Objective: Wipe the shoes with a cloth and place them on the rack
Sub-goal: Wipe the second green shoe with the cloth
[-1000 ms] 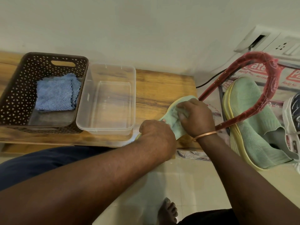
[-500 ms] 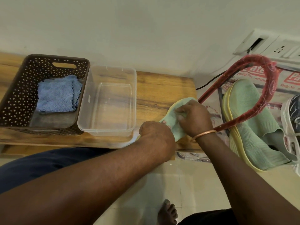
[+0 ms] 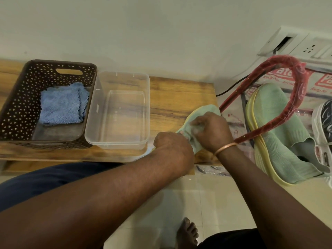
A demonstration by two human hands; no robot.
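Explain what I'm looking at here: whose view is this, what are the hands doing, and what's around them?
There is no machine: a person works with bare hands, and the picture comes from a camera on their head, looking down. On the wooden bench stand a brown basket holding a blue cloth and a clear tub. At the bench's right end the left hand grips a green shoe while the right hand rests curled on top of it; something pale shows under its fingers, too blurred to call a cloth. Beside the bench, a second green shoe sits on the red-framed rack.
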